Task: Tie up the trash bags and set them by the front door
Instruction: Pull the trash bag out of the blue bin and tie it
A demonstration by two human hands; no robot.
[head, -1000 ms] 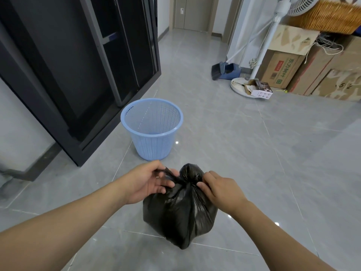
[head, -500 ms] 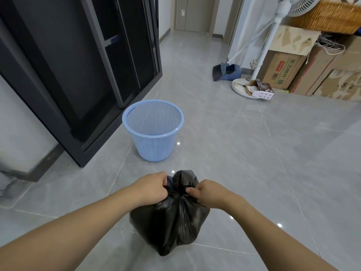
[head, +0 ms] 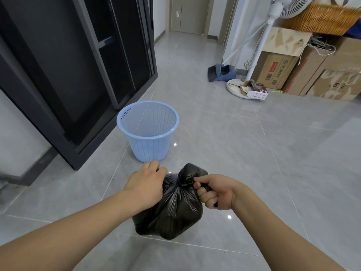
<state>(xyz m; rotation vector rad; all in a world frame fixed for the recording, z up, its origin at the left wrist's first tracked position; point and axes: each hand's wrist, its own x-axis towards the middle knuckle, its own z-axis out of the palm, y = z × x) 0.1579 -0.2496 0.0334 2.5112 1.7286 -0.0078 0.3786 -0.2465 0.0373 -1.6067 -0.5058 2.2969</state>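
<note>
A full black trash bag (head: 173,210) hangs between my hands above the grey tiled floor, its neck gathered into a knot with a bunched tuft above it. My left hand (head: 147,184) grips the bag's neck on the left side; its fingertips are hidden behind the plastic. My right hand (head: 214,190) is fisted round a twisted strip of the bag on the right and holds it taut. A door (head: 187,14) stands at the far end of the hallway.
A light blue mesh wastebasket (head: 147,130) stands just beyond the bag. A black cabinet (head: 78,55) lines the left. At the back right are a white standing fan (head: 259,45), a dustpan and brush (head: 220,70), cardboard boxes (head: 293,71) and a wicker basket (head: 322,18).
My hands have drawn apart, pulling the bag's ends outward and tightening the knot. My right hand has turned into a fist round its strip. The bag now hangs a little further right.
</note>
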